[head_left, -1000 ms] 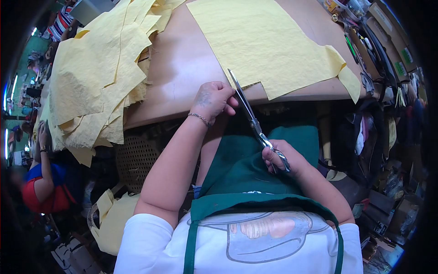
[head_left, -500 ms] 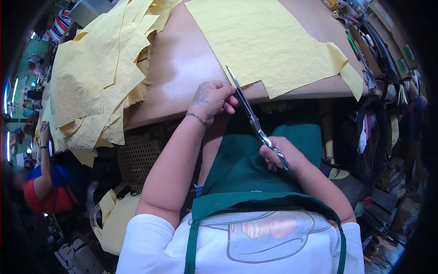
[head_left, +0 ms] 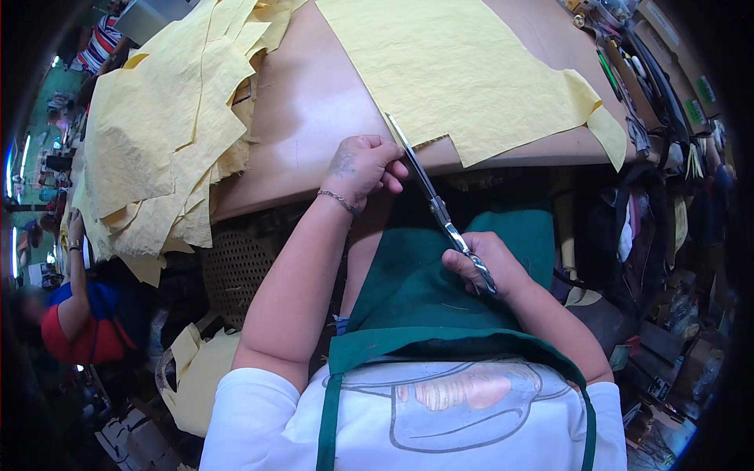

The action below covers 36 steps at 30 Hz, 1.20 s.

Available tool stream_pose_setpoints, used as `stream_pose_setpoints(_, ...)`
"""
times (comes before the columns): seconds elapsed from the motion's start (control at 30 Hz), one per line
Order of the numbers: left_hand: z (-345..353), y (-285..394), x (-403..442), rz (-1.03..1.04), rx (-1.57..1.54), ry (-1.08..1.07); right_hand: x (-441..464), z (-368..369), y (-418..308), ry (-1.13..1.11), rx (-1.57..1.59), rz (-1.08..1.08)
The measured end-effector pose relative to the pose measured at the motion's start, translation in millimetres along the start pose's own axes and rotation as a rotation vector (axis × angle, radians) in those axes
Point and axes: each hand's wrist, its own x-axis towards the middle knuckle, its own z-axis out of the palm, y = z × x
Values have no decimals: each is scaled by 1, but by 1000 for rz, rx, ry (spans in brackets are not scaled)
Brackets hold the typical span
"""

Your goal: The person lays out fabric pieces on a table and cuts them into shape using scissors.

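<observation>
Presently, the right hand (head_left: 485, 263) is closed around the handles of the scissors (head_left: 437, 206), thumb on the near side, in front of the wearer's green apron (head_left: 455, 271). The scissors point away and to the left, their blades close together, the tips lying at the left border of a yellow sheet (head_left: 471, 78). The left hand (head_left: 363, 169) is curled beside the blades, thumb and forefinger drawn together at the near left corner of the sheet; whether they pinch the material or rest against the metal cannot be told. A bracelet (head_left: 338, 201) circles the left wrist.

The yellow sheet lies flat on the worktop (head_left: 314, 94), with a stepped notch in its near edge just right of the blades. Its right corner hangs over the worktop's edge, partly folded.

Further left, a pile of yellow pieces (head_left: 141, 149) overlaps unevenly, several corners drooping over the near edge. Below the pile stands a chair (head_left: 236, 275) with a perforated back; more yellow material (head_left: 203, 385) lies near it. At far left, a co-worker (head_left: 86, 326) in red and blue has one arm raised toward the pile. At far right, cardboard boxes (head_left: 667, 67) and assorted small items crowd the worktop's end.
</observation>
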Motion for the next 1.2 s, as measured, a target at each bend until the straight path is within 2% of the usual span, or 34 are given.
stream_pose_setpoints(0.27,0,1,0,-2,13,-6,-2,2,-5,-7,6,83)
stream_pose_setpoints(0.77,-9,0,0,-41,-99,-107,33,-3,-32,-130,184,41)
stream_pose_setpoints(1.2,-8,1,-2,-31,-121,-136,31,2,-34,-7,88,64)
